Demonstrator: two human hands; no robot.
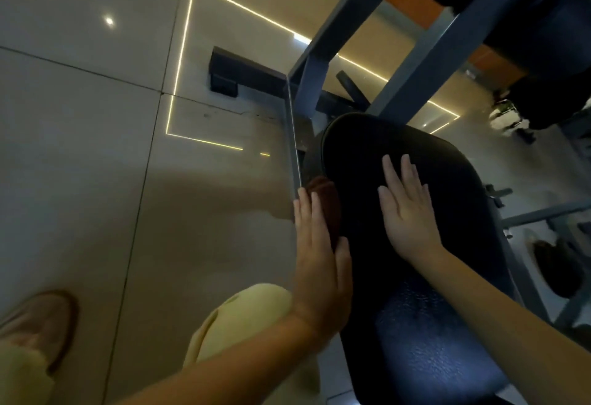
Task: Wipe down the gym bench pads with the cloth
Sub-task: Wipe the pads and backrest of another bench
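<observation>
A black padded gym bench pad (447, 206) runs from the lower right up to the middle of the view. A brown cloth (324, 199) lies against the pad's left side edge. My left hand (319, 257) presses flat on that cloth with straight fingers, thumb on the pad's rim. Fingers spread, my right hand (407, 209) rests flat on top of the pad and holds nothing.
Blue-grey steel frame posts (339, 39) rise behind the pad, with another dark pad (543, 36) at the upper right. Glossy tiled floor (96, 148) spreads to the left. My knee in yellow trousers (243, 318) and a tan shoe (41, 324) are at the lower left.
</observation>
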